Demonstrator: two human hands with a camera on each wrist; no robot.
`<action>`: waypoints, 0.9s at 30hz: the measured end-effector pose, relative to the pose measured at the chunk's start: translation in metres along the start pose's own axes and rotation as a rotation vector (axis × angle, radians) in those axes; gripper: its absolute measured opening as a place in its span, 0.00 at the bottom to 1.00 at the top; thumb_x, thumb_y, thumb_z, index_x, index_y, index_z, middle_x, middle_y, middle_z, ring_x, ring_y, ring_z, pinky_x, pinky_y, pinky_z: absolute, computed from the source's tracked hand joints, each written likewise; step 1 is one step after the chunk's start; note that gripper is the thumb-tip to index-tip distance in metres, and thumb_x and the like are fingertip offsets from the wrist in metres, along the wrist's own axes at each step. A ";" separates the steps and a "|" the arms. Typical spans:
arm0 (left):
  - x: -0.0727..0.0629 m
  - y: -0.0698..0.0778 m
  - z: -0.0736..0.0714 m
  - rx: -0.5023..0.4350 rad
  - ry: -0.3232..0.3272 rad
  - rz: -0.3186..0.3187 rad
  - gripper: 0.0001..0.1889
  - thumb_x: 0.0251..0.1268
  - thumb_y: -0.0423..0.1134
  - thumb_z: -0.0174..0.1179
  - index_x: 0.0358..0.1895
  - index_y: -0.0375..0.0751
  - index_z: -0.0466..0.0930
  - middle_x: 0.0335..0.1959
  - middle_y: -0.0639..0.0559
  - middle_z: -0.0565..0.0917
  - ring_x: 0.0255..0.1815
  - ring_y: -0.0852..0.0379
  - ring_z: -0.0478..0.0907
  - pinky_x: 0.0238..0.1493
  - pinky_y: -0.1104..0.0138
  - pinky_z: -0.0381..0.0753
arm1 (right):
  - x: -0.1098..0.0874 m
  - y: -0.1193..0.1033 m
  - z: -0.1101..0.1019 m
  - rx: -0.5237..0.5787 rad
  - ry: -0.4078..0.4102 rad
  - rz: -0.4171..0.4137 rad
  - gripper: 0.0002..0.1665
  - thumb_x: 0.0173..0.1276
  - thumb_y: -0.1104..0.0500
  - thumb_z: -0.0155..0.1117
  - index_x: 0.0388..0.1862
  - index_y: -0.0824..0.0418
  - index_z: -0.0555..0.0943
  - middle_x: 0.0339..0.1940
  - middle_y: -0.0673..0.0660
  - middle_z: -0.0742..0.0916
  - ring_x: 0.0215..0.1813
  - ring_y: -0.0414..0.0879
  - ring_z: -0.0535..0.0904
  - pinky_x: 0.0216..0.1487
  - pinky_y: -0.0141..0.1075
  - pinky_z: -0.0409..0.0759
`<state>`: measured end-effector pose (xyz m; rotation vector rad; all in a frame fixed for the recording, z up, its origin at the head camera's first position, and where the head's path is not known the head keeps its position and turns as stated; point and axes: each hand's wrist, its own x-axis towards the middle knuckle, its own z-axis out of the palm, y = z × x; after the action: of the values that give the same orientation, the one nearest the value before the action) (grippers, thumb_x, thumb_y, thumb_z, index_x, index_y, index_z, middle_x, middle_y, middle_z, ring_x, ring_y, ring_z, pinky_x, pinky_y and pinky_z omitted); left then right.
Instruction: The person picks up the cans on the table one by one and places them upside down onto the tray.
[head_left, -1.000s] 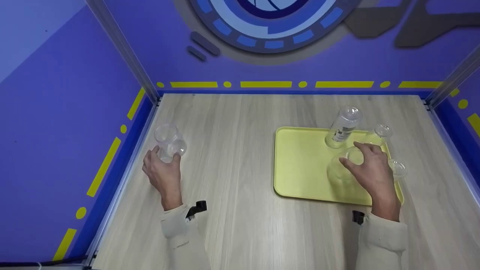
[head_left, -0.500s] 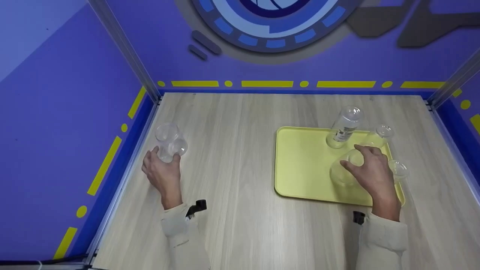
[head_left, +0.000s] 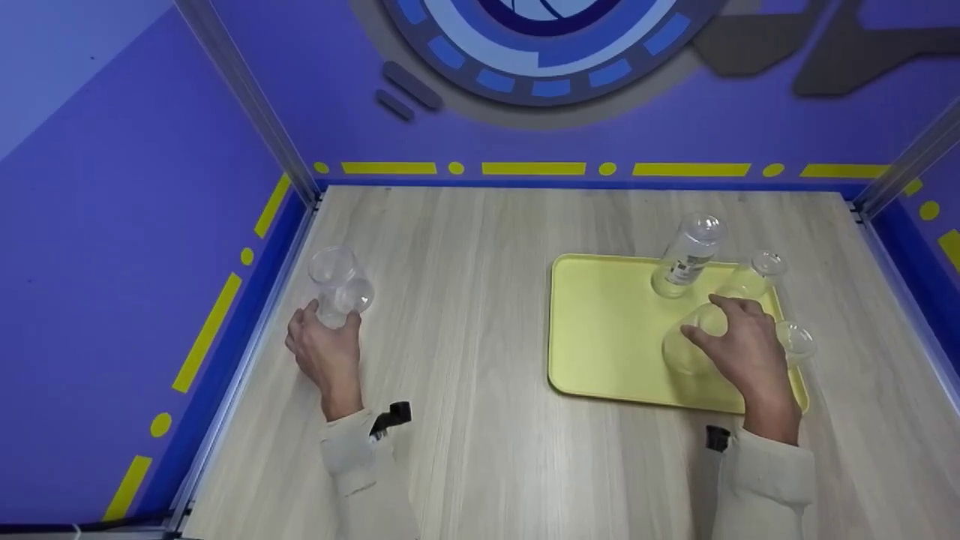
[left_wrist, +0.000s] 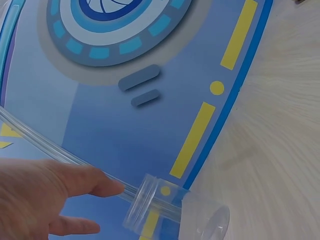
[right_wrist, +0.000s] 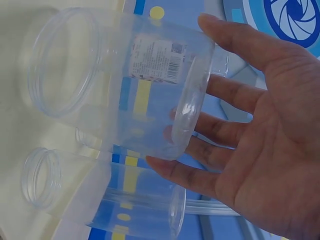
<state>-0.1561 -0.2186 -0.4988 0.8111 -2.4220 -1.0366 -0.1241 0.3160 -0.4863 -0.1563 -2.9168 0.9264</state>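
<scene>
My left hand (head_left: pixel 328 352) is at the left of the table, beside a clear plastic jar (head_left: pixel 332 266) and a second one (head_left: pixel 358 294). In the left wrist view its fingers (left_wrist: pixel 102 184) are spread and stand apart from the nearer jar (left_wrist: pixel 155 207). My right hand (head_left: pixel 741 345) is above the yellow tray (head_left: pixel 600 330). It holds a wide clear jar (head_left: pixel 682 351) by the upper end, thumb on one side and fingers curved round the other. In the right wrist view that jar (right_wrist: pixel 150 112) has its threaded mouth downward.
A tall clear bottle with a label (head_left: pixel 684 266) stands at the tray's back. Two smaller clear jars are at the tray's right side, one behind (head_left: pixel 769 264) and one beside my right hand (head_left: pixel 797 341). Blue-violet walls (head_left: pixel 450 135) bound the table.
The wide jar and my right fingertips have shifted slightly toward me and to the right. My left fingertips have drawn back a little from the jars.
</scene>
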 end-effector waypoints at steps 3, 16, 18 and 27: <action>-0.001 -0.002 0.001 0.008 -0.006 -0.005 0.36 0.63 0.39 0.73 0.72 0.27 0.73 0.73 0.26 0.70 0.75 0.28 0.64 0.71 0.38 0.67 | 0.000 0.001 0.001 0.007 -0.009 -0.002 0.42 0.71 0.52 0.76 0.73 0.74 0.72 0.70 0.83 0.71 0.69 0.84 0.65 0.57 0.77 0.70; -0.001 -0.009 0.006 0.009 -0.039 -0.020 0.36 0.63 0.40 0.73 0.72 0.27 0.74 0.71 0.26 0.71 0.74 0.27 0.64 0.69 0.36 0.67 | 0.001 0.001 0.006 0.037 -0.023 0.004 0.43 0.70 0.52 0.76 0.73 0.76 0.71 0.72 0.82 0.70 0.71 0.83 0.64 0.62 0.75 0.68; -0.001 -0.010 0.006 0.011 -0.046 -0.022 0.36 0.63 0.40 0.73 0.72 0.27 0.74 0.71 0.26 0.71 0.74 0.27 0.64 0.69 0.36 0.67 | 0.001 0.000 0.007 0.035 -0.026 0.004 0.44 0.70 0.51 0.76 0.73 0.76 0.71 0.72 0.82 0.70 0.71 0.83 0.64 0.62 0.75 0.68; 0.000 -0.012 0.006 0.038 -0.025 -0.009 0.35 0.62 0.40 0.73 0.71 0.27 0.74 0.72 0.26 0.71 0.75 0.28 0.63 0.70 0.37 0.67 | 0.003 0.000 0.009 0.039 -0.026 -0.003 0.44 0.70 0.50 0.76 0.74 0.75 0.71 0.73 0.82 0.69 0.71 0.83 0.63 0.60 0.76 0.68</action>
<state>-0.1552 -0.2217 -0.5119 0.8277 -2.4683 -1.0128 -0.1277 0.3109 -0.4938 -0.1378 -2.9199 0.9911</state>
